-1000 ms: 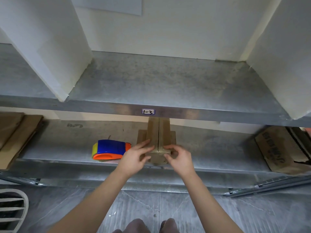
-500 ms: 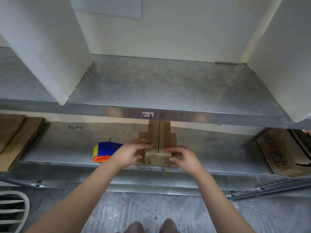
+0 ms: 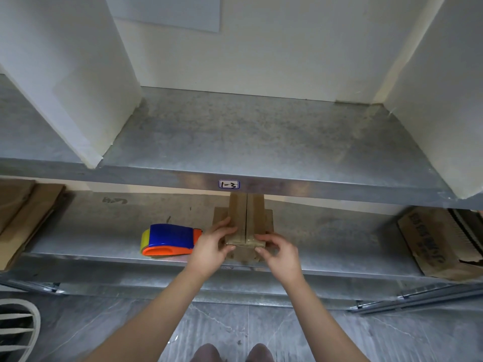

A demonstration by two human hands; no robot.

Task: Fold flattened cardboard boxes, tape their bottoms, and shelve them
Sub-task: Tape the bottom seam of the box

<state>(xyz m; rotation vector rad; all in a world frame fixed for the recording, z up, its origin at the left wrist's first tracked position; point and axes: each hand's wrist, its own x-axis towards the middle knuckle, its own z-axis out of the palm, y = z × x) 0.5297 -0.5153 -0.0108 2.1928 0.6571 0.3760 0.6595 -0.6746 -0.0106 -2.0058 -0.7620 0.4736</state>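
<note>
Small cardboard box [image 3: 247, 220] sat on the lower metal shelf [image 3: 104, 239], near its front edge and roughly centred under the label [image 3: 229, 184] marked "1-3". Its far end ran back under the upper shelf [image 3: 261, 142]. A centre seam ran down its top face, side flaps stuck out low on both sides, and the near end looked glossy. Left hand [image 3: 211, 244] gripped the box's near left side, fingers curled over the top edge and thumb at the front. Right hand [image 3: 281, 253] pinched the near right corner with curled fingers. Both hands were closed on the box, not flat. Tape dispenser [image 3: 170, 239], blue body with orange base and yellow end, lay on the same shelf just left of the left hand; contact unclear. Both shelves were dull galvanised steel, mottled and scuffed, with a dark scrawl on the lower one at left. White divider panels [image 3: 65, 74] stood on the upper shelf at left and right, with a cream wall [image 3: 261, 48] behind carrying a grey sheet [image 3: 167, 9]. Flattened cardboard [image 3: 23, 212] was stacked at the far left of the lower shelf, and a printed carton [image 3: 431, 244] lay at the far right. Floor [image 3: 235, 327] was grey veined tile. Metal rails [image 3: 418, 299] lay low at right, and a white slatted object [image 3: 18, 327] showed at bottom left, cut off by the frame.
</note>
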